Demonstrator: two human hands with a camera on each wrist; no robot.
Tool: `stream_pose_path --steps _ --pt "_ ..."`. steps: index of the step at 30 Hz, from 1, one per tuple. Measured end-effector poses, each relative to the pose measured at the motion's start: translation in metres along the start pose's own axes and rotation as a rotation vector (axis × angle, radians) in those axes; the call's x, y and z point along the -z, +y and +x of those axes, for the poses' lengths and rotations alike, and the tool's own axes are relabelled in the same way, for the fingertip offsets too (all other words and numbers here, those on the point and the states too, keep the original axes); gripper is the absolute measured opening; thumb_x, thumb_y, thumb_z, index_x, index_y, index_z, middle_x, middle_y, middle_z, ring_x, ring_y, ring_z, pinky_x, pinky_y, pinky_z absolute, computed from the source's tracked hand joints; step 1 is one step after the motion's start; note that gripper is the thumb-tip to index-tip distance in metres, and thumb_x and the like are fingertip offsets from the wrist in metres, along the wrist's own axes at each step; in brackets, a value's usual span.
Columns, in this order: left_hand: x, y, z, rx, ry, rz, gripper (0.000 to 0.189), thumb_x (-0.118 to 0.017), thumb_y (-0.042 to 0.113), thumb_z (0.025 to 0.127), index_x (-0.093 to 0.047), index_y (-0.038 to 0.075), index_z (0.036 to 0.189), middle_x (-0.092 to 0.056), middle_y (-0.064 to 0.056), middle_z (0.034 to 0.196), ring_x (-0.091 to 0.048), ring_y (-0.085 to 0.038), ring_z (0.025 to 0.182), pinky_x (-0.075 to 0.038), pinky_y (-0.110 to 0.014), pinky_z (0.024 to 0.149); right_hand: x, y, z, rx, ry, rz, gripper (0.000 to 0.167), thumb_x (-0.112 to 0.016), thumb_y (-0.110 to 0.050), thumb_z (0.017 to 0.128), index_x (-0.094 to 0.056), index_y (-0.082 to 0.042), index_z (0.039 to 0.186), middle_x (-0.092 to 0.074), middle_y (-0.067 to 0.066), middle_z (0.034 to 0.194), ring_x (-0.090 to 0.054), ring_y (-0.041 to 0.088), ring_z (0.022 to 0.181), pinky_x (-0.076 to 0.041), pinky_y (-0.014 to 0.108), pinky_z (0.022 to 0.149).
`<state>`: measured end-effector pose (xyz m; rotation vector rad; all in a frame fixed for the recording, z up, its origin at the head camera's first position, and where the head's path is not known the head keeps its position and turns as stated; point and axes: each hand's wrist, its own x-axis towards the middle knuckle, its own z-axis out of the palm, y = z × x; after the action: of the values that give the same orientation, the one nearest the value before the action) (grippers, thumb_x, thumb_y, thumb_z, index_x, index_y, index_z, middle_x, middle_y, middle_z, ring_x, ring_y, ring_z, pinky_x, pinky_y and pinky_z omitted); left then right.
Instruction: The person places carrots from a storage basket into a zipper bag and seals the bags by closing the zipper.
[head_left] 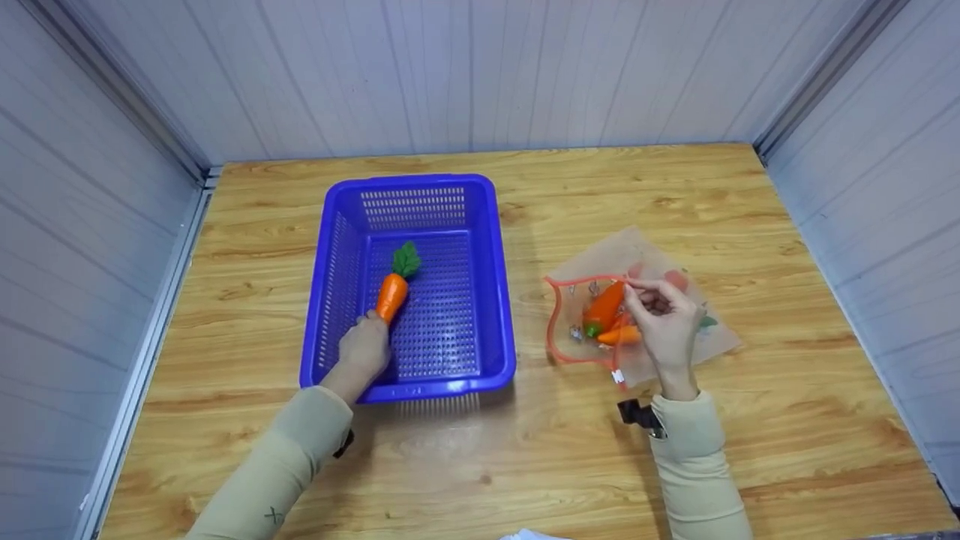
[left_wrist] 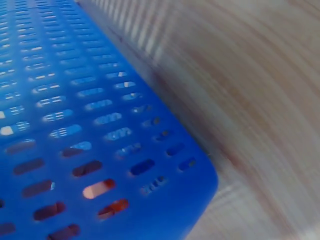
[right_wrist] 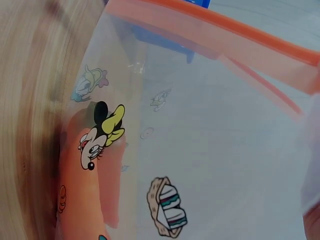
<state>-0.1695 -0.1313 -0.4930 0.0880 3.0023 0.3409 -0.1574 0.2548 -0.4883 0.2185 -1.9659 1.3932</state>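
A toy carrot [head_left: 392,295] with a green leafy top lies inside the blue plastic basket [head_left: 504,307]. My left hand [head_left: 365,348] reaches over the near left corner and grips the carrot's lower end. In the left wrist view, the slotted basket wall [left_wrist: 65,100] mostly hides that hand. To the right, a translucent bag [head_left: 600,259] with orange edging lies on the table. My right hand [head_left: 670,322] pinches the bag's orange edge. Inside the bag are an orange pepper [head_left: 606,304] with a green stem and a smaller orange piece [head_left: 621,335]. Cartoon prints show on the bag [right_wrist: 225,165] in the right wrist view.
The wood-grain table [head_left: 465,472] is bordered by pale panel walls [head_left: 450,75] at the back and on both sides. A white zip pull [head_left: 617,376] hangs at the bag's near corner. Something white [head_left: 532,535] shows at the bottom edge.
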Motion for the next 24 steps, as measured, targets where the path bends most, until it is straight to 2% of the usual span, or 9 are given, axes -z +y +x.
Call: stream_pose_path --steps 3,5,7,11,16,19,24 --pt "0.005 -0.001 -0.002 -0.005 0.022 -0.04 0.016 -0.053 0.0 0.077 -0.049 -0.012 0.086 -0.055 -0.026 0.073 -0.058 -0.041 0.066 -0.048 -0.049 0.054 -0.002 -0.024 0.004 -0.026 -0.011 -0.01 0.007 -0.065 -0.001 0.077 -0.069 0.0 0.083 -0.06 0.011 0.062 -0.051 0.01 0.047 -0.042 0.015 0.043" --pt "0.01 -0.001 -0.003 -0.004 0.04 -0.079 0.015 -0.056 0.002 0.076 -0.051 -0.011 0.083 -0.056 -0.025 0.071 -0.058 -0.04 0.064 -0.047 -0.049 0.053 -0.002 -0.024 0.004 -0.023 -0.012 -0.014 0.007 -0.066 -0.001 0.077 -0.069 0.001 0.083 -0.06 0.01 0.062 -0.051 0.008 0.046 -0.042 0.015 0.043" --pt "0.015 -0.001 -0.005 -0.001 0.069 -0.12 0.015 -0.058 0.004 0.074 -0.054 -0.009 0.079 -0.056 -0.023 0.069 -0.058 -0.04 0.062 -0.046 -0.049 0.052 -0.002 -0.037 0.006 -0.032 -0.018 -0.024 0.007 -0.066 0.0 0.076 -0.069 0.003 0.082 -0.059 0.012 0.061 -0.051 0.009 0.046 -0.042 0.015 0.043" --pt "0.026 0.002 -0.008 -0.011 0.146 -0.196 0.013 -0.06 0.005 0.075 -0.055 -0.006 0.071 -0.054 -0.019 0.064 -0.056 -0.037 0.057 -0.045 -0.047 0.049 -0.002 -0.037 0.007 -0.039 -0.011 -0.001 0.007 -0.066 0.0 0.076 -0.068 0.003 0.082 -0.06 0.008 0.061 -0.051 0.007 0.046 -0.042 0.014 0.043" --pt "0.037 0.006 -0.016 -0.052 0.264 -0.303 0.013 -0.061 0.003 0.077 -0.055 -0.004 0.068 -0.051 -0.015 0.06 -0.052 -0.032 0.053 -0.043 -0.044 0.047 -0.002 -0.032 0.006 -0.037 -0.011 0.051 0.008 -0.066 -0.001 0.076 -0.068 0.004 0.082 -0.061 0.009 0.061 -0.052 0.01 0.046 -0.042 0.014 0.043" --pt "0.042 0.011 -0.023 -0.082 0.325 -0.364 0.011 -0.061 0.003 0.078 -0.057 -0.004 0.071 -0.051 -0.013 0.061 -0.05 -0.03 0.052 -0.042 -0.042 0.046 -0.002 -0.028 0.005 -0.034 -0.015 0.068 0.008 -0.065 -0.002 0.077 -0.068 0.004 0.083 -0.06 0.008 0.061 -0.052 0.01 0.046 -0.042 0.014 0.042" --pt "0.046 0.024 -0.036 -0.139 0.408 -0.444 0.013 -0.061 0.004 0.078 -0.063 -0.007 0.084 -0.056 -0.015 0.068 -0.053 -0.029 0.056 -0.046 -0.041 0.049 -0.001 -0.028 0.006 -0.03 -0.019 0.047 0.008 -0.064 -0.001 0.078 -0.069 0.002 0.083 -0.06 0.008 0.061 -0.051 0.01 0.046 -0.041 0.014 0.042"
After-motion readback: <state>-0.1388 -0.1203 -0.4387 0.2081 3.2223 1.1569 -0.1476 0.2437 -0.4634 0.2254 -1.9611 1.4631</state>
